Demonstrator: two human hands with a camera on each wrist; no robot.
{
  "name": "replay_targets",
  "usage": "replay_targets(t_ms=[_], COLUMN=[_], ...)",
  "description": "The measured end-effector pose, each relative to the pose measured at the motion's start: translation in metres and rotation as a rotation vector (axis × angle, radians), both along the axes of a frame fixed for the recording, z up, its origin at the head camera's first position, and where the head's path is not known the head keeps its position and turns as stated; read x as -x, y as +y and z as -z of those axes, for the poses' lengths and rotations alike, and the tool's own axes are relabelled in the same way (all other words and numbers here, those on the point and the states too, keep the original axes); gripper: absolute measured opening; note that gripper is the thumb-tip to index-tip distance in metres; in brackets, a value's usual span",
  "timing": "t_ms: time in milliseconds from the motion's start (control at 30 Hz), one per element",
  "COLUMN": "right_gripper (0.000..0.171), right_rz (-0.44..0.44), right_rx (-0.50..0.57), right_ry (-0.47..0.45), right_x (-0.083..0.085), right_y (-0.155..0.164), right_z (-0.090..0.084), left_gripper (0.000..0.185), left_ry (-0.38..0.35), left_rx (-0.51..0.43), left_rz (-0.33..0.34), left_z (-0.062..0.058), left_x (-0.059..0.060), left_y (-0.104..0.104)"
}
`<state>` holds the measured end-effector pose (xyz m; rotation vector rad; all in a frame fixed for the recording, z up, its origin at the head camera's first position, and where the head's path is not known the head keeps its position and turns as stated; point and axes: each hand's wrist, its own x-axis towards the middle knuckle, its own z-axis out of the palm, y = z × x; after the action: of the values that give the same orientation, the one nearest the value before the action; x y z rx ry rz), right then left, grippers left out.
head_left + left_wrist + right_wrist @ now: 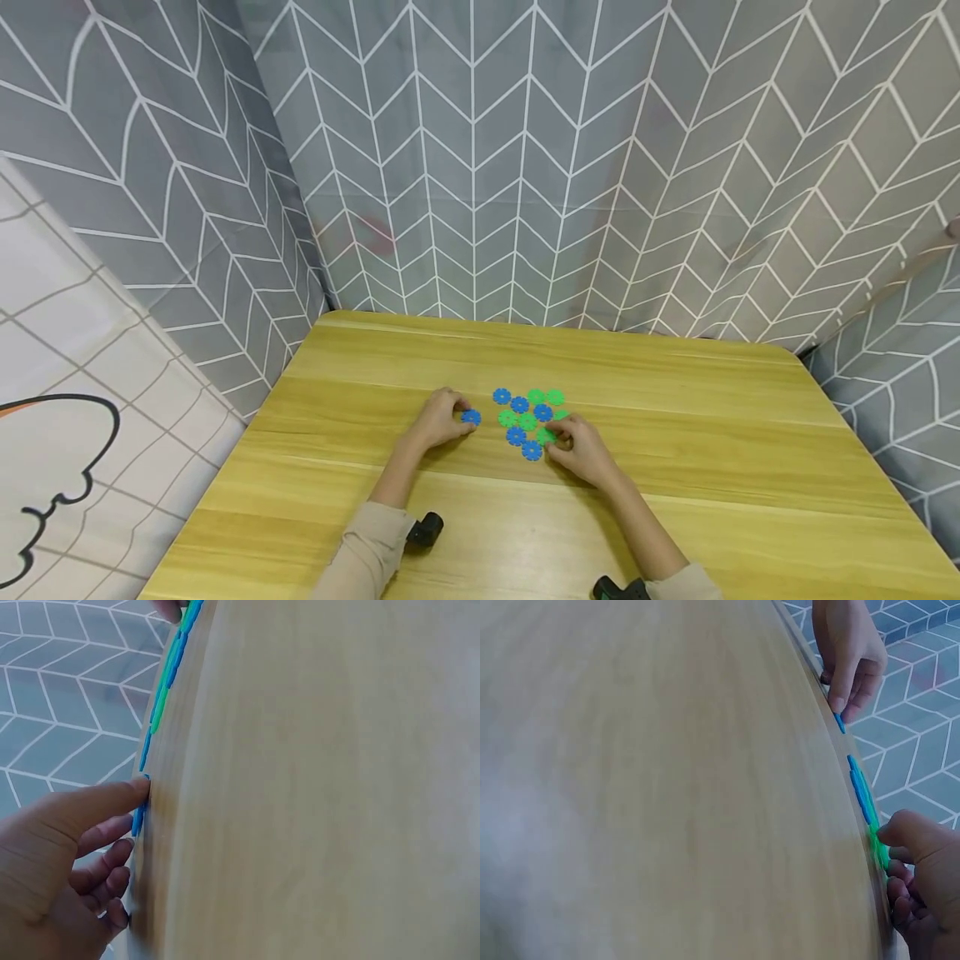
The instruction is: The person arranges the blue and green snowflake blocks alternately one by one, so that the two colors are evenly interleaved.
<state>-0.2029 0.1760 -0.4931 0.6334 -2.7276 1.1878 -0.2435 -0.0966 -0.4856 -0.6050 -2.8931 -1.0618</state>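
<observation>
Flat notched plastic discs, blue and green, lie in a loose cluster on the wooden table. My left hand [441,419] pinches a blue disc [471,417] between thumb and fingers, left of the cluster. In the left wrist view that blue disc [138,819] shows edge-on by the thumb. At the cluster's right side my right hand [581,448] has thumb and fingers on a green disc [545,436]. The right wrist view shows this green disc [883,855] edge-on at the fingertips. A blue disc [532,451] lies just left of the right thumb.
Several more discs, such as a blue one [502,396] and a green one [555,397], lie between the hands and a little beyond. The wooden table [712,433] ends at a grey patterned curtain [480,167]. Dark wrist devices [426,530] sit at both sleeves.
</observation>
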Motion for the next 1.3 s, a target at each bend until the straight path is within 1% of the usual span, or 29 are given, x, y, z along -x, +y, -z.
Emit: replay_targets(t_ms=[67,233,333,433,567,667,733,800,867,900,1000,1167,1300], right_gripper=[0.027,0.027,0.025,0.024,0.024,0.02,0.02,0.02,0.021,0.023,0.024,0.024,0.025], right_rz=[0.008,0.034,0.038,0.034,-0.011,-0.084,-0.124,-0.138,-0.137,-0.134,-0.138,-0.169,-0.183], right_rx=[0.024,0.094,0.131,0.148,0.183,0.229,0.254,0.259,0.249,0.241,0.218,0.224,0.231], right_ry=[0.015,0.071,0.132,0.209,0.307,0.37,0.386,0.348,0.285,0.238,0.154,0.132,0.134], right_x=[0.0,0.0,-0.002,-0.004,-0.007,-0.005,-0.004,-0.003,-0.003,-0.004,-0.003,-0.001,0.002], right_y=[0.0,-0.001,-0.003,-0.008,-0.02,-0.033,-0.043,-0.054,-0.064,-0.068,-0.082,-0.103,-0.118], right_z=[0.001,0.005,0.005,0.003,-0.001,-0.002,-0.003,-0.003,-0.005,-0.006,-0.008,-0.007,-0.005], left_gripper=[0.027,0.025,0.026,0.026,0.026,0.026,0.026,0.027,0.027,0.028,0.029,0.031,0.031], left_ry=[0.006,0.018,0.012,-0.016,-0.039,-0.041,-0.047,-0.051,-0.057,-0.061,-0.063,-0.054,-0.022], left_rx=[-0.005,-0.07,-0.121,-0.157,-0.165,-0.16,-0.164,-0.164,-0.164,-0.164,-0.154,-0.131,-0.122], left_rz=[0.0,0.001,0.0,-0.012,-0.035,-0.051,-0.063,-0.08,-0.095,-0.104,-0.135,-0.186,-0.222], left_z=[0.001,0.003,0.001,-0.005,-0.009,-0.009,-0.009,-0.009,-0.008,-0.009,-0.009,-0.008,-0.005], left_x=[0.001,0.0,-0.003,-0.009,-0.018,-0.026,-0.031,-0.035,-0.039,-0.04,-0.044,-0.05,-0.053], left_y=[-0.001,-0.005,-0.012,-0.022,-0.042,-0.058,-0.068,-0.078,-0.088,-0.092,-0.106,-0.127,-0.142])
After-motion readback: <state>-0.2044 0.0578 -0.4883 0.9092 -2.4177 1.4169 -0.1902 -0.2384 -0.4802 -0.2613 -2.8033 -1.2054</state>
